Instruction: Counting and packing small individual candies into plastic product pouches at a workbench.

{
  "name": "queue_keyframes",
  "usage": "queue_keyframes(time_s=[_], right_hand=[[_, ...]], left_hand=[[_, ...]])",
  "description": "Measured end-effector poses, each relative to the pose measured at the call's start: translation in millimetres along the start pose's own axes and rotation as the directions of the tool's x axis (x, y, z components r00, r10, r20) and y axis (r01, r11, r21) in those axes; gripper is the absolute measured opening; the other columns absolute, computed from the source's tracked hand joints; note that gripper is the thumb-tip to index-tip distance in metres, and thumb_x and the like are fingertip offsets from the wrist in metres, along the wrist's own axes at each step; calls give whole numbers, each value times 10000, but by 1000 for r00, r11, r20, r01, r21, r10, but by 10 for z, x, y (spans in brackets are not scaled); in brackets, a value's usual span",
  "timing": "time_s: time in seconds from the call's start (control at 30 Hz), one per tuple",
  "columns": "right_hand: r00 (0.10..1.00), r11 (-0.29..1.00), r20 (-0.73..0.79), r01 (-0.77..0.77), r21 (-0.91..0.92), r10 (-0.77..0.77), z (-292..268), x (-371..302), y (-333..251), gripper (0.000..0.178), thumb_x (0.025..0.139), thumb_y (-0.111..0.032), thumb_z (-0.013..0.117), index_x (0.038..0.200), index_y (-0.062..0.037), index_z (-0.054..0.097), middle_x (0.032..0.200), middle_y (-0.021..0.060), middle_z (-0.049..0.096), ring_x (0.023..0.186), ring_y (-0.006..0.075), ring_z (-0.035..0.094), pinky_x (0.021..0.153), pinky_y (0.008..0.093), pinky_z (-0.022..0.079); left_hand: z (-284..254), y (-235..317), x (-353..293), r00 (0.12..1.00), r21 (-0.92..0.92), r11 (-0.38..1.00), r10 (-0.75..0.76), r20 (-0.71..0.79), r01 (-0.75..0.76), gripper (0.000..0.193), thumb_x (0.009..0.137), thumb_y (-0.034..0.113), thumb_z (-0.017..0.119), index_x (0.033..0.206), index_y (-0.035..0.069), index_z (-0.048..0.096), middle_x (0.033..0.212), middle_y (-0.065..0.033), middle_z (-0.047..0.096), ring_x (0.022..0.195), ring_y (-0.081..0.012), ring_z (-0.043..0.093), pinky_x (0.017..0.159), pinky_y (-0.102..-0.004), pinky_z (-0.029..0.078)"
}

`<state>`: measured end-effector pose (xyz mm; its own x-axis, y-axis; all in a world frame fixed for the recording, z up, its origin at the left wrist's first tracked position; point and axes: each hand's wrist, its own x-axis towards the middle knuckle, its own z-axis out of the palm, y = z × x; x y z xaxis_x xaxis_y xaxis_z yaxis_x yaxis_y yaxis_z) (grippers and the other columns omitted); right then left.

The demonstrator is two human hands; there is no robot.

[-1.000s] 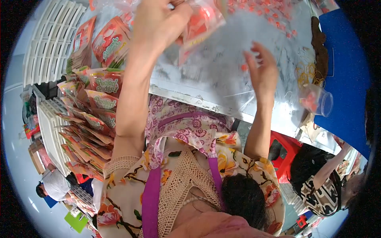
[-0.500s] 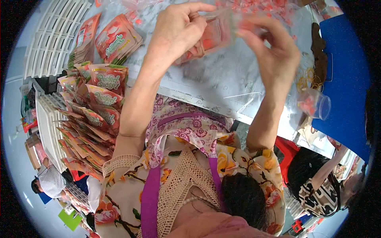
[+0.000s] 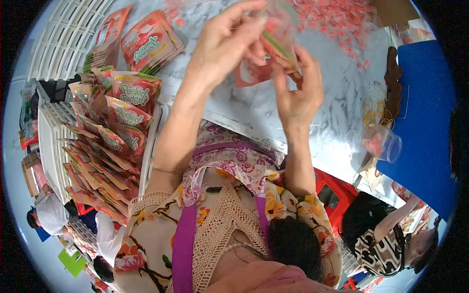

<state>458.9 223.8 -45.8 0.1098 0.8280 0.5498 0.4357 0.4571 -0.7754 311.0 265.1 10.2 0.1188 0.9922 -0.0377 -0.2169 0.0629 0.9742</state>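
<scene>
A clear-and-red candy pouch point(image 3: 282, 49) with a green strip is held tilted above the table. My left hand point(image 3: 225, 45) grips its left side near the top, fingers bent in. Around its lower end, the thumb and fingers of my right hand point(image 3: 299, 95) are closed. Beneath it, another red pouch point(image 3: 249, 74) lies on the table, partly hidden by my left fingers. Flat stacks of red pouches point(image 3: 149, 44) rest left of my left hand. The pouch's contents are blurred.
Many filled pouches point(image 3: 117, 132) stand in a white basket point(image 3: 53, 141) at left. Wrapped red candies point(image 3: 337, 24) are scattered across the far side of the marbled table point(image 3: 337, 107). A clear plastic cup point(image 3: 388, 145), rubber bands point(image 3: 376, 108) and a blue bin point(image 3: 420, 117) are at right. Other people sit nearby.
My right hand has moved left and down from the pouch's right edge to its lower end. The pouch has turned, bringing its green strip into view.
</scene>
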Motion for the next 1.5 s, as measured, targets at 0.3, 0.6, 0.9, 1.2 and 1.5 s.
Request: queue_keyframes(time_s=[0.3, 0.6, 0.9, 1.2, 1.5], right_hand=[[996, 989, 26, -86, 124, 83, -154, 214, 141, 154, 812, 78, 682, 950, 10, 681, 910, 52, 669, 803, 122, 639, 716, 245, 519], [985, 923, 83, -170, 345, 150, -235, 444, 234, 75, 801, 61, 704, 851, 21, 665, 885, 88, 714, 806, 132, 654, 764, 265, 532], [975, 931, 184, -178, 319, 123, -264, 478, 294, 57, 818, 23, 707, 845, 17, 658, 888, 92, 711, 802, 132, 651, 767, 261, 523], [978, 901, 196, -143, 409, 66, -200, 388, 165, 97, 830, 45, 687, 918, 13, 658, 885, 71, 688, 784, 124, 638, 730, 255, 522], [835, 993, 549, 34, -114, 35, -296, 826, -236, 304, 722, -50, 790, 1002, 0, 686, 867, 75, 699, 784, 101, 648, 701, 264, 536]], left_hand=[[-606, -641, 387, 959, -72, 956, 283, -32, -285, 108, 902, 98, 636, 953, 23, 693, 896, 11, 670, 785, -59, 580, 715, -220, 457], [-343, -597, 166, 930, -208, 921, 281, -235, -331, 72, 898, 52, 610, 857, 36, 667, 765, 16, 635, 699, -61, 551, 630, -224, 436], [-585, -662, 110, 930, -85, 943, 299, -216, -323, 56, 868, 73, 678, 879, 19, 668, 810, 25, 619, 750, -61, 541, 701, -215, 431], [-797, -408, -22, 920, 16, 984, 160, 358, -178, 245, 793, -61, 683, 1033, -11, 686, 965, -67, 700, 835, -114, 661, 748, -261, 548], [-536, -520, -110, 951, 136, 943, 309, -27, -303, 156, 826, 21, 716, 980, -4, 727, 888, -51, 726, 789, -78, 656, 701, -229, 539]])
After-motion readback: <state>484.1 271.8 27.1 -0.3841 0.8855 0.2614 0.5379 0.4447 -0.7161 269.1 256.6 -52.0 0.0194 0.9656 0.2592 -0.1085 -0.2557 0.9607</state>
